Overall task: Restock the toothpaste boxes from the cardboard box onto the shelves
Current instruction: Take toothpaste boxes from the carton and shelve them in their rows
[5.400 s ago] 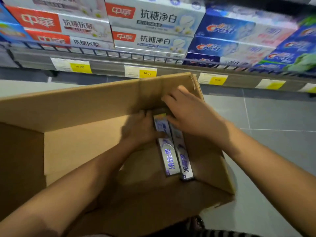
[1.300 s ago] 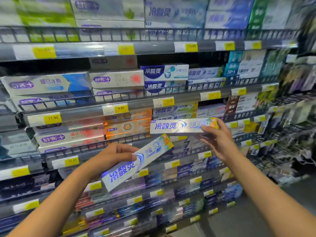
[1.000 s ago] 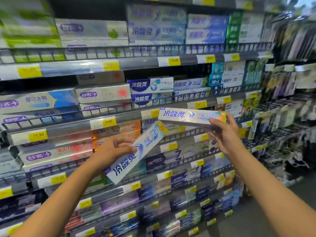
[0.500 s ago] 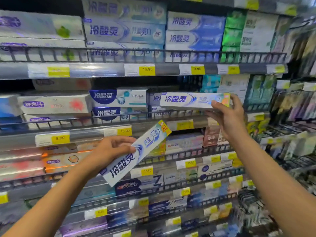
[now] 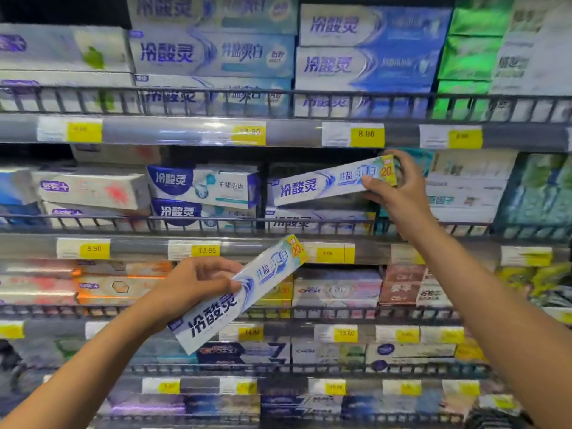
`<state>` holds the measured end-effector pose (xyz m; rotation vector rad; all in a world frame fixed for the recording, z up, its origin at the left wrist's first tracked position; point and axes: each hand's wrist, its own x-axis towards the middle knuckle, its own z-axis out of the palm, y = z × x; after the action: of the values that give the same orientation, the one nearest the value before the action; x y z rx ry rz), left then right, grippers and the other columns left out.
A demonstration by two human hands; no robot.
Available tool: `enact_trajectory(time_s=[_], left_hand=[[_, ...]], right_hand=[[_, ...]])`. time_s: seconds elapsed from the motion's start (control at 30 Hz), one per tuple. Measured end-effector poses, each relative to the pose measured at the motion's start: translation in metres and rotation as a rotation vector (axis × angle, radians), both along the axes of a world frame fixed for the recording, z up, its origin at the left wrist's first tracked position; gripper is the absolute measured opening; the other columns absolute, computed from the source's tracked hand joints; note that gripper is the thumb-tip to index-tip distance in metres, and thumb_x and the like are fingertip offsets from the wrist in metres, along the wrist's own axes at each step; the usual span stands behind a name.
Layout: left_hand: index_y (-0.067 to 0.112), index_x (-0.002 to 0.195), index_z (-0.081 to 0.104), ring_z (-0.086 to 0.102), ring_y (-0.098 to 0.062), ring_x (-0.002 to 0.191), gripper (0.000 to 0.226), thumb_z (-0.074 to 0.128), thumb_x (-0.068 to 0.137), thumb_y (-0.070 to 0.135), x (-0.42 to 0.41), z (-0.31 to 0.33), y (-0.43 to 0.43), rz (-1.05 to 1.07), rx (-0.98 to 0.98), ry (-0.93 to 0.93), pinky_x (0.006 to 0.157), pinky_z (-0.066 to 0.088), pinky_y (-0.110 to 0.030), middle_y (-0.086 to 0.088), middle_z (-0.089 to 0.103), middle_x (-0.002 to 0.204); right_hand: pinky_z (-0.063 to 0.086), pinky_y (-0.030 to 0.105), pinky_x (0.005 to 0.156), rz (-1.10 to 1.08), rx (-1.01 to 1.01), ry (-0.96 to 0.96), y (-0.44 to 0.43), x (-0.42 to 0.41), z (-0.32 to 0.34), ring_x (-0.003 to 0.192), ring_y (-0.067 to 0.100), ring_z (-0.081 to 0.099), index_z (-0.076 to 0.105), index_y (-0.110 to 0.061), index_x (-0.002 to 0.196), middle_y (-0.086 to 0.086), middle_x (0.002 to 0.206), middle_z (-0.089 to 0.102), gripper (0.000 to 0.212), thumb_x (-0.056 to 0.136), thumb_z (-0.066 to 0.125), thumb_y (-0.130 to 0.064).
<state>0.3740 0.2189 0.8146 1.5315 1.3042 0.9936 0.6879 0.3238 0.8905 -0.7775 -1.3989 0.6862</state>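
My right hand grips the right end of a white and blue toothpaste box. That box is tilted, its left end low, just above a matching box lying on the middle shelf. My left hand holds a second toothpaste box at its lower left part. It slants up to the right in front of the shelf below. The cardboard box is out of view.
Shelves full of toothpaste boxes fill the view, each with a wire front rail and yellow price tags. A dark gap opens behind the box in my right hand. Green boxes stand at the upper right.
My right hand has raised its box from chest height up to the middle shelf and tilted it toward the gap. My left hand has kept its box roughly in place. The view has moved closer.
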Motion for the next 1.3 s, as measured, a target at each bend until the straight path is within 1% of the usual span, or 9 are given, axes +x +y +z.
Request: enact_trajectory(time_s=[0.13,0.2,0.3,0.37,0.53,0.67,0.93,1.07,1.3], left_hand=[[0.018,0.097,0.072,0.071,-0.028,0.064,0.035,0.081,0.065,0.031,-0.001,0.001,0.003,0.014,0.008,-0.008,0.053,0.057,-0.029,-0.015,0.075,0.086],[0.013,0.101,0.07,0.07,-0.026,0.063,0.033,0.081,0.072,0.022,0.0,0.003,0.005,0.014,0.016,-0.004,0.054,0.057,-0.029,-0.015,0.075,0.087],[0.013,0.103,0.069,0.071,-0.025,0.063,0.063,0.085,0.053,0.048,0.002,0.004,0.008,0.004,0.032,-0.001,0.051,0.055,-0.026,-0.014,0.075,0.087],[0.013,0.102,0.07,0.071,-0.024,0.063,0.072,0.087,0.043,0.052,0.004,0.004,0.009,-0.003,0.027,-0.015,0.051,0.054,-0.025,-0.015,0.075,0.089],[0.009,0.106,0.068,0.071,-0.025,0.065,0.048,0.082,0.065,0.031,0.005,0.004,0.015,-0.028,0.024,-0.007,0.052,0.055,-0.026,-0.014,0.075,0.09],[0.01,0.105,0.069,0.071,-0.026,0.065,0.086,0.088,0.035,0.056,0.004,0.005,0.017,-0.023,0.037,-0.021,0.052,0.055,-0.027,-0.016,0.074,0.09],[0.007,0.109,0.066,0.071,-0.024,0.065,0.058,0.083,0.06,0.034,0.007,0.007,0.019,-0.06,0.003,-0.032,0.052,0.056,-0.027,-0.014,0.075,0.091],[0.01,0.106,0.068,0.071,-0.024,0.064,0.085,0.089,0.035,0.053,0.009,0.007,0.02,-0.066,0.007,-0.051,0.05,0.054,-0.025,-0.015,0.074,0.091],[0.012,0.106,0.069,0.071,-0.024,0.064,0.086,0.088,0.034,0.055,0.011,0.011,0.019,-0.084,0.019,-0.036,0.05,0.055,-0.026,-0.015,0.075,0.091]], right_hand=[[0.049,0.014,0.07,-0.1,0.046,-0.241,0.016,0.012,0.006,0.079,-0.006,0.061,0.05,-0.02,0.112,-0.008,0.096,0.06,0.041,0.079,0.074,-0.013],[0.044,0.013,0.071,-0.163,0.069,-0.402,0.021,0.016,0.011,0.083,0.002,0.059,0.054,-0.022,0.111,-0.005,0.098,0.06,0.042,0.076,0.076,-0.018],[0.039,0.001,0.065,-0.219,0.1,-0.556,0.024,0.015,0.016,0.083,0.009,0.057,0.057,-0.022,0.112,-0.006,0.099,0.059,0.043,0.074,0.078,-0.025],[0.038,0.005,0.066,-0.236,0.088,-0.618,0.024,0.015,0.016,0.09,0.012,0.056,0.059,-0.021,0.115,-0.003,0.107,0.059,0.047,0.073,0.079,-0.029],[0.037,0.024,0.089,-0.248,0.021,-0.75,0.024,0.015,0.014,0.118,0.019,0.051,0.058,-0.018,0.124,0.001,0.13,0.055,0.057,0.073,0.078,-0.036],[0.037,0.025,0.091,-0.301,0.071,-0.962,0.025,0.011,0.013,0.115,0.025,0.053,0.059,-0.011,0.123,0.01,0.126,0.057,0.058,0.074,0.077,-0.036],[0.039,0.035,0.096,-0.31,0.127,-1.296,0.02,0.005,0.019,0.118,0.03,0.048,0.051,-0.005,0.13,0.016,0.129,0.051,0.06,0.084,0.064,-0.041],[0.043,0.043,0.093,-0.304,0.148,-1.427,0.022,0.006,0.028,0.108,0.032,0.051,0.058,-0.001,0.119,0.017,0.12,0.055,0.055,0.085,0.062,-0.043],[0.044,0.045,0.093,-0.254,0.185,-1.535,0.024,0.012,0.038,0.11,0.031,0.051,0.054,-0.003,0.127,0.015,0.122,0.054,0.058,0.086,0.06,-0.043]])
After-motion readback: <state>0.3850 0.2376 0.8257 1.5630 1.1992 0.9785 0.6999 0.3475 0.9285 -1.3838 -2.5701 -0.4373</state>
